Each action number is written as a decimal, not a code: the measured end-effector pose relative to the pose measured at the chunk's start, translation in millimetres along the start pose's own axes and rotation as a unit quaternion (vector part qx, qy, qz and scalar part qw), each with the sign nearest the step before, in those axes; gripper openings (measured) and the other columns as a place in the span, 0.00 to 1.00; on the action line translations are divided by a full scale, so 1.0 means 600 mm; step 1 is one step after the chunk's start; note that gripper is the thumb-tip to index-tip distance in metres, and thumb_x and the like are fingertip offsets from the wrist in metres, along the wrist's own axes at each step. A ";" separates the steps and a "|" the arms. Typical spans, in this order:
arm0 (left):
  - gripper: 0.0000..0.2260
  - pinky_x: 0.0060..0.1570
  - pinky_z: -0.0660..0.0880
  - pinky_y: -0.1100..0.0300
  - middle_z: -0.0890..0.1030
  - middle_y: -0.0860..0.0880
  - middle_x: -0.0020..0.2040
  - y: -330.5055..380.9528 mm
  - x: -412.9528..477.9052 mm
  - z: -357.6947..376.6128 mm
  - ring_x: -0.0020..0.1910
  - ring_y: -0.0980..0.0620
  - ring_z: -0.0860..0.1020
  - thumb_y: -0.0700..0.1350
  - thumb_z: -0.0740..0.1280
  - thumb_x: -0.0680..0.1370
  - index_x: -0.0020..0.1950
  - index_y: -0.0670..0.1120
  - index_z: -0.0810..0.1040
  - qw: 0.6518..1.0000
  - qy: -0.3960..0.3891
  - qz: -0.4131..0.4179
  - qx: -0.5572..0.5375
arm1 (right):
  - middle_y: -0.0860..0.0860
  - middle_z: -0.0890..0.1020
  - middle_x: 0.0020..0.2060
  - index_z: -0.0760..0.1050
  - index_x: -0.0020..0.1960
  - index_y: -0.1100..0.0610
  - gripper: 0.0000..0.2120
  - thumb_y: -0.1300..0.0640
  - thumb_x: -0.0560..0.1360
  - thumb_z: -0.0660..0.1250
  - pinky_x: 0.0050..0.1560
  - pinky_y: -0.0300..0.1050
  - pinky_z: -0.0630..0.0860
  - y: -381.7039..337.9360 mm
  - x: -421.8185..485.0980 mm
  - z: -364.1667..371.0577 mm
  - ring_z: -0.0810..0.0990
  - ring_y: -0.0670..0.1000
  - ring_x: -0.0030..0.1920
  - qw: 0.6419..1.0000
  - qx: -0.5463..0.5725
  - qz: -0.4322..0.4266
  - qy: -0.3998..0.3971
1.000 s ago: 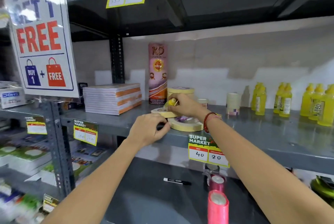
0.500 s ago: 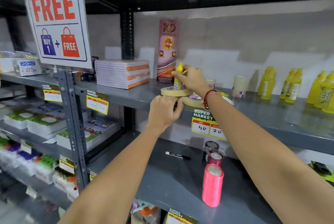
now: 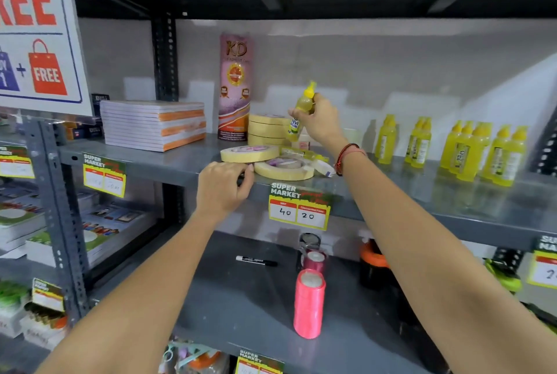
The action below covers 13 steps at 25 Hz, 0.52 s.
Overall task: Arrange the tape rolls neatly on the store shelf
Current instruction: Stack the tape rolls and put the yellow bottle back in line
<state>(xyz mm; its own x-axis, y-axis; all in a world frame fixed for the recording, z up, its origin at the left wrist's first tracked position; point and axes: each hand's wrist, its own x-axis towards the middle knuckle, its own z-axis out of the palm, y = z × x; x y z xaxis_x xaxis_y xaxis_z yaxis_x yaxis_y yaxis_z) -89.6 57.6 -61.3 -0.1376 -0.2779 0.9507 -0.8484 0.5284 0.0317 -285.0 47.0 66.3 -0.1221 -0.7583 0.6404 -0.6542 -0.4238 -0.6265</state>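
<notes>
Right hand (image 3: 324, 120) grips glue bottle (image 3: 298, 116) — tape rolls (image 3: 265, 159) lie below

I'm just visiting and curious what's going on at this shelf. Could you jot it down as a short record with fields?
place: grey store shelf
right hand: holds a small yellow glue bottle lifted above the shelf
left hand: closed at the shelf's front edge
stacked tape rolls: neat pile at the back
loose tape rolls: two lying flat, overlapping
other glue bottles: upright, to the right
</notes>
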 end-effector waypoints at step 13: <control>0.23 0.29 0.61 0.61 0.78 0.45 0.23 0.005 0.001 0.004 0.22 0.42 0.75 0.48 0.55 0.78 0.29 0.40 0.80 0.999 0.029 0.015 0.019 | 0.66 0.79 0.56 0.69 0.61 0.68 0.23 0.55 0.73 0.70 0.49 0.52 0.75 0.232 -0.045 -0.272 0.77 0.65 0.58 0.929 -0.289 0.208 0.105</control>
<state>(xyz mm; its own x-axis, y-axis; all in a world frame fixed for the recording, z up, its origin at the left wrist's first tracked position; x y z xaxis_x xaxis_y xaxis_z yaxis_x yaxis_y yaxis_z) -93.8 57.1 -61.5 -0.1337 -0.2141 0.9676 -0.8629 0.5054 -0.0074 -494.8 89.4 34.3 -0.5565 -0.6583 0.5068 -0.8020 0.2664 -0.5346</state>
